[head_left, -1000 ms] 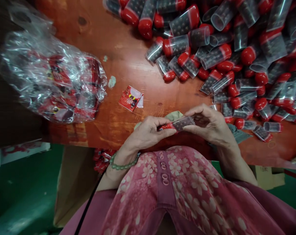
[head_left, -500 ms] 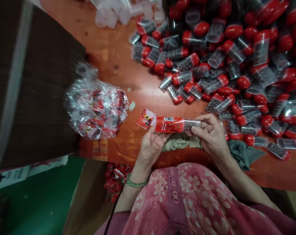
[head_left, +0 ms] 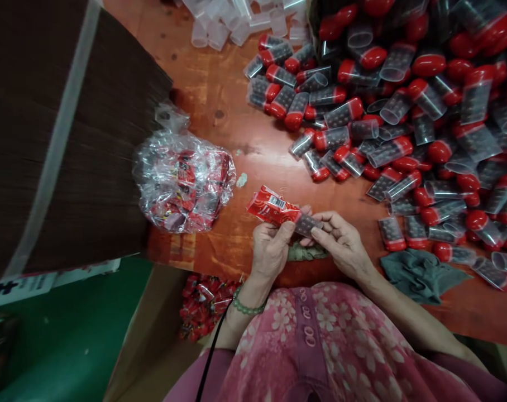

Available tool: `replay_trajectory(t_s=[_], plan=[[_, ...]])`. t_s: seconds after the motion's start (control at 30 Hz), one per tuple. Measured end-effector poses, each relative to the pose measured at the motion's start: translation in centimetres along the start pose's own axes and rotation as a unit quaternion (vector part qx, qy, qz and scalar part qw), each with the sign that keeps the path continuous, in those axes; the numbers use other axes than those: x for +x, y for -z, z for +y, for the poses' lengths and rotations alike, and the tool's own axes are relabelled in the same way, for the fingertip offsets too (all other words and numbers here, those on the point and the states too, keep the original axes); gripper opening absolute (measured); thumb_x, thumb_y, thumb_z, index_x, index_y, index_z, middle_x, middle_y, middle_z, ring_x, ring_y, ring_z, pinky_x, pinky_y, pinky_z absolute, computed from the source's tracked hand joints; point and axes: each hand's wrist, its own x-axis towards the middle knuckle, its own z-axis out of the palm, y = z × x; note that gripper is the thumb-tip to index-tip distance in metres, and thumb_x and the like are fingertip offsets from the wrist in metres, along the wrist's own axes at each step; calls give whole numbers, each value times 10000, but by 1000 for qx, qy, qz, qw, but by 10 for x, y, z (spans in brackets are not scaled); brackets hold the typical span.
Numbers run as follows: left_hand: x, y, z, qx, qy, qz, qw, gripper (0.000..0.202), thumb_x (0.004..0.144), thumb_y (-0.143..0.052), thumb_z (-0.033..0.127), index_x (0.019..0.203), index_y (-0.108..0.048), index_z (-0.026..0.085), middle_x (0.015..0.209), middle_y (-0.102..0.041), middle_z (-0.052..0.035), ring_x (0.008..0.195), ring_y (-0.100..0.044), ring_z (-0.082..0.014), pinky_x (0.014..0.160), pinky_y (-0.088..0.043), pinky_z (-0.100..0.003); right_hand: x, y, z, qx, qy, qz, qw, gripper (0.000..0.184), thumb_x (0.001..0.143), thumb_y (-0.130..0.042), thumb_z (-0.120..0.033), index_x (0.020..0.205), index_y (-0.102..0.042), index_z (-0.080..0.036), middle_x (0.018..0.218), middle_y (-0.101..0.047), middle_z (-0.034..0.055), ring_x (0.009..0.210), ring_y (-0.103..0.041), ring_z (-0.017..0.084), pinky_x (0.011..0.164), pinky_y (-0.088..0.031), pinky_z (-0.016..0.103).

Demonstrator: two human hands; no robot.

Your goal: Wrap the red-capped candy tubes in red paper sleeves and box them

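Observation:
My left hand (head_left: 271,245) and my right hand (head_left: 340,241) meet near the front edge of the red-brown table (head_left: 220,95). Together they grip a small clear capsule tube (head_left: 307,224) with a red printed sleeve (head_left: 272,205) on its left end. The left fingers close round the sleeve, the right fingertips pinch the tube's other end. A large heap of red-capped clear capsules (head_left: 404,111) covers the table to the right and behind. A clear plastic bag of red labels (head_left: 184,181) lies just left of my hands.
A dark brown stack with a pale strap (head_left: 61,134) fills the left. Empty clear cups (head_left: 237,22) lie at the back. A grey-green cloth (head_left: 416,273) sits by the front edge at right. Below the table a cardboard box holds red finished pieces (head_left: 203,301). The floor is green.
The red sleeve has slid further onto the tube, and both hands have tilted it up to the left. The loose red label on the table is gone from view. The camera shifted right.

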Motion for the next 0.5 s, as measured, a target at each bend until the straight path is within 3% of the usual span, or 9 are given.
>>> replay_trajectory(t_s=[0.13,0.27,0.33,0.43,0.5], plan=[[-1,2,1,4,-32,-36,999,374,719,-821,454,941,-757,160,1016,-780,-125,972,-748,-270,929,-582,-410,4,-4,2,10,-2,-17,1000,348,820,-730,-495,964,-571,-220,757,-719,-12,650,-703,116,672,-584,248],[3,-1,7,-16,-61,18,998,447,641,-854,524,885,-735,168,926,-787,-96,931,-754,-249,929,-584,-403,6,-12,6,-28,49,15,998,308,851,-697,-480,966,-556,-232,814,-730,-7,702,-731,129,695,-595,260],[5,-2,9,-21,-64,31,997,418,651,-847,524,849,-737,172,875,-786,-75,896,-758,-236,924,-588,-399,5,-13,9,-93,88,34,991,275,873,-674,-460,985,-566,-233,828,-734,5,722,-735,146,699,-597,278],[8,-1,10,-24,-68,7,997,346,666,-853,473,822,-755,181,860,-786,-63,879,-760,-234,908,-596,-398,1,-13,13,-237,154,91,955,217,885,-667,-393,1018,-606,-232,909,-740,40,787,-728,172,747,-589,314],[8,0,10,-23,-55,-14,998,343,663,-854,469,835,-765,185,861,-789,-69,904,-758,-249,897,-599,-403,-1,-12,13,-255,164,97,948,195,895,-658,-376,1022,-608,-237,923,-740,43,790,-728,173,743,-586,314]])
